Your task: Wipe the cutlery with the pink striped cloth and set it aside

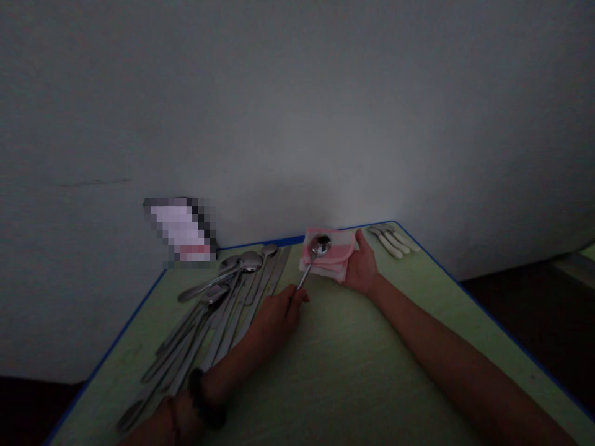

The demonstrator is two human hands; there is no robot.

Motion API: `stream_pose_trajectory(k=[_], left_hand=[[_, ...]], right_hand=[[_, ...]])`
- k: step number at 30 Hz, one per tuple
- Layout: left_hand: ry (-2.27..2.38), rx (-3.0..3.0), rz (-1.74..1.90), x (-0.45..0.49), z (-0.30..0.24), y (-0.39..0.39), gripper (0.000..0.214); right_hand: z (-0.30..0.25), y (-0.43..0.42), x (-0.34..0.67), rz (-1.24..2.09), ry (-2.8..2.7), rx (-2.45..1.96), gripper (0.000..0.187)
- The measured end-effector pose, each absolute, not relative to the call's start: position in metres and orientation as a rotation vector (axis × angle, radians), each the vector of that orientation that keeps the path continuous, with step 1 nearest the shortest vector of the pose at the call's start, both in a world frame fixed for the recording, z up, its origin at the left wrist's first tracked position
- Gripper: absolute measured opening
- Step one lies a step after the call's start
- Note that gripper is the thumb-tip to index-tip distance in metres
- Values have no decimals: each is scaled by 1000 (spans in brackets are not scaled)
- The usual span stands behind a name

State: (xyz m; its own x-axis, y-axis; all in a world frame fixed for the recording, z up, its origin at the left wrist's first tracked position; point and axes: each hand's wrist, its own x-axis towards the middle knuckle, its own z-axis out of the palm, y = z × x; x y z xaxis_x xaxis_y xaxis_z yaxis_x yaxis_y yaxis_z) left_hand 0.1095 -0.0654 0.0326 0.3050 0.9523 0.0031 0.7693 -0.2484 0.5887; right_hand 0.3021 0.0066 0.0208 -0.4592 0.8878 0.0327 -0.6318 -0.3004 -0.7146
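Note:
My left hand (279, 317) is closed on the handle of a metal spoon (312, 260). The spoon's bowl rests on a folded pink and white cloth (331, 257) near the table's far edge. My right hand (361, 267) holds that cloth from the right, thumb up along its edge and fingers under or behind it. A dark band sits on my left wrist.
Several long metal spoons and knives (218, 310) lie in a row on the left of the green table (372, 371). Three white-handled utensils (393, 241) lie at the far right corner. A blurred card (181, 232) leans on the grey wall. The table has a blue rim.

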Motion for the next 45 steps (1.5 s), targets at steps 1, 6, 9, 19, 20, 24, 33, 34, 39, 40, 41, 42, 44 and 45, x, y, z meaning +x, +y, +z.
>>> stream_pose_trajectory(k=[1, 6, 9, 19, 20, 24, 33, 34, 39, 40, 41, 42, 44, 45], left_hand=[[1527, 2095, 492, 110, 33, -65, 36], [1515, 2131, 491, 110, 34, -67, 38], [1518, 2146, 484, 109, 30, -67, 37], [1532, 2272, 285, 109, 21, -71, 35], [1531, 2273, 281, 109, 21, -72, 35], [1515, 2244, 296, 112, 25, -75, 38], [1563, 2292, 237, 112, 27, -77, 39], [1557, 2310, 231, 112, 26, -77, 39], [1507, 2262, 280, 110, 25, -77, 40], [1508, 2245, 296, 110, 25, -76, 40], [1509, 2234, 309, 110, 25, -76, 40], [1512, 2228, 320, 110, 26, -76, 40], [1509, 2233, 326, 111, 26, -75, 39], [1504, 2245, 323, 111, 26, -75, 39]], right_hand=[[21, 7, 303, 1901, -820, -457, 59], [23, 8, 298, 1884, -878, -420, 41], [20, 7, 295, 1873, -941, -466, 36], [6, 9, 291, 1695, -1101, -539, 36], [5, 9, 291, 1670, -1087, -584, 34], [1, 11, 288, 1627, -1079, -692, 30], [2, 20, 289, 1565, -831, -625, 21], [3, 20, 290, 1599, -831, -613, 21], [6, 9, 292, 1861, -933, -549, 26], [7, 6, 292, 1932, -975, -544, 27], [7, 4, 291, 1992, -1016, -543, 28], [7, 3, 291, 2033, -1048, -547, 29], [5, 3, 290, 2042, -1062, -560, 30], [4, 5, 289, 2006, -1033, -561, 30]])
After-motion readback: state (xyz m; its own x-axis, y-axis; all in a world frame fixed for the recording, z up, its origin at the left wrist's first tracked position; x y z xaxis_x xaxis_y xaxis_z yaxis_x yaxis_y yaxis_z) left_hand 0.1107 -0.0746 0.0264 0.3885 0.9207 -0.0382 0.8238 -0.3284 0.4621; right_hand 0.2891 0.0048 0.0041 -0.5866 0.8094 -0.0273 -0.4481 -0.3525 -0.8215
